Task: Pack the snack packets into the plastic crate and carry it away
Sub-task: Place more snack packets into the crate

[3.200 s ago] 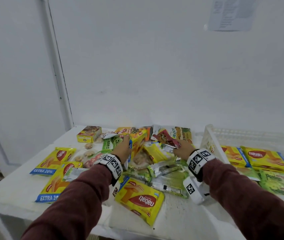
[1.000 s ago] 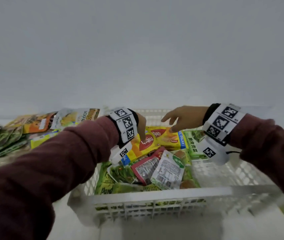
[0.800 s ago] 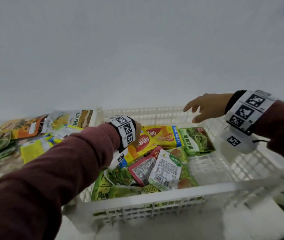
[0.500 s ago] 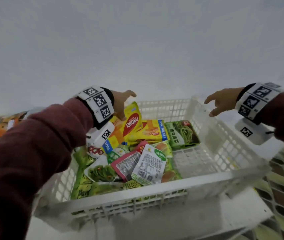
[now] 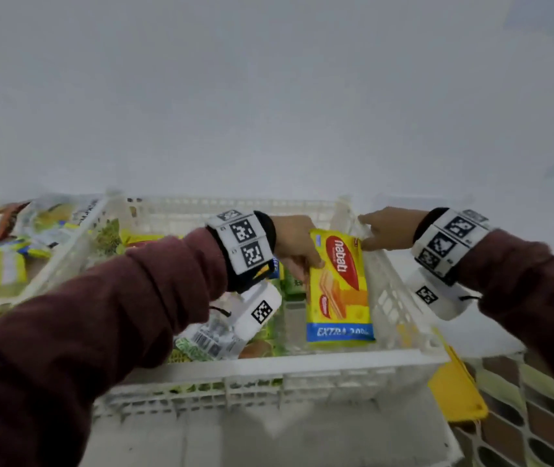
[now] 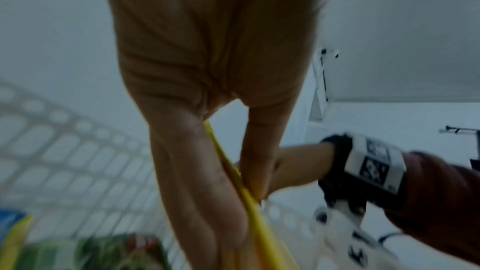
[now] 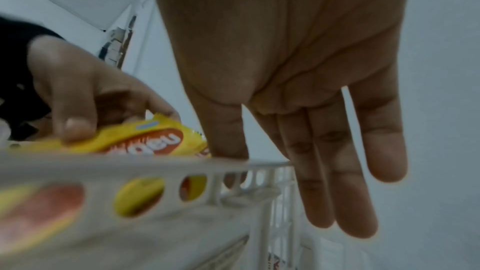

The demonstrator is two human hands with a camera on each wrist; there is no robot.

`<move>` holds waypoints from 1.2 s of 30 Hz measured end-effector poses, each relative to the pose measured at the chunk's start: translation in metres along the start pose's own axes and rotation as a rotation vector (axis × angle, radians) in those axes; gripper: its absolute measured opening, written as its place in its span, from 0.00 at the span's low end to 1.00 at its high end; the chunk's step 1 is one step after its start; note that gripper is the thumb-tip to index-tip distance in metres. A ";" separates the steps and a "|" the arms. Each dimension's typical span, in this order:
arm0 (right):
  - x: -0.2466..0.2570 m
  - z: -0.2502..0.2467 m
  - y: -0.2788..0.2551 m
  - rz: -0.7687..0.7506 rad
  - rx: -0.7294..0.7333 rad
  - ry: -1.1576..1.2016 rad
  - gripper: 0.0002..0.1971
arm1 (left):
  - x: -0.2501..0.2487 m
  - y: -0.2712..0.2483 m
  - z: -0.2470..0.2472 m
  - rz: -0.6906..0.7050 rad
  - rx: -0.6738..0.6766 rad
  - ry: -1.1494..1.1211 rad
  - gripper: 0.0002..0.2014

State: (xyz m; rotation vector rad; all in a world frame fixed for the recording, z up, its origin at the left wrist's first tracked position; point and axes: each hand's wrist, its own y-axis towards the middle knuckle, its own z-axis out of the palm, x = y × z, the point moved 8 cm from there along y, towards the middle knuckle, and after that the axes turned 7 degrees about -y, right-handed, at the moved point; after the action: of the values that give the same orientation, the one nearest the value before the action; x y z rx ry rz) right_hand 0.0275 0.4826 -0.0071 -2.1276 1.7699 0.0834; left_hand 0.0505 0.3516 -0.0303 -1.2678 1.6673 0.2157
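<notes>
The white plastic crate [image 5: 302, 364] sits in front of me with several snack packets [image 5: 208, 342] piled in its left half. My left hand [image 5: 297, 254] pinches a yellow Nabati wafer packet [image 5: 339, 288] by its left edge and holds it upright over the crate's right side. In the left wrist view, thumb and fingers [image 6: 233, 171] clamp the packet's yellow edge [image 6: 249, 202]. My right hand [image 5: 380, 230] is at the crate's right rim. Its fingers [image 7: 337, 171] hang straight outside the wall, and its thumb touches the rim [image 7: 130, 165] beside the packet [image 7: 145, 140].
More packets [image 5: 5, 251] lie on the white table left of the crate. A yellow flat thing [image 5: 454, 392] sticks out below the crate's right corner, over a patterned floor [image 5: 538, 416]. A plain white wall stands close behind.
My left hand has carried the yellow packet from the crate's middle to its right side. My right hand has dropped from above onto the right rim.
</notes>
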 end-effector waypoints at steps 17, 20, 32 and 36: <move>0.005 0.005 -0.009 -0.071 -0.027 -0.068 0.21 | 0.033 0.025 0.054 -0.145 0.030 0.831 0.26; 0.007 0.004 -0.010 -0.081 -0.024 -0.102 0.22 | 0.038 0.029 0.062 -0.135 0.073 0.926 0.30; 0.014 -0.018 -0.008 -0.110 0.102 -0.300 0.31 | 0.007 0.005 0.010 -0.003 -0.108 0.645 0.27; 0.034 -0.062 -0.005 -0.182 0.015 -0.220 0.26 | 0.012 -0.031 -0.071 -0.015 -0.270 0.385 0.26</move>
State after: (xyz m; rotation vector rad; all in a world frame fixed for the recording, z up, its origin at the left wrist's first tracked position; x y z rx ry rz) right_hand 0.0276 0.4313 0.0418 -2.1653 1.4438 0.2452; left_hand 0.0341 0.2855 0.0073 -1.5998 2.0037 0.2014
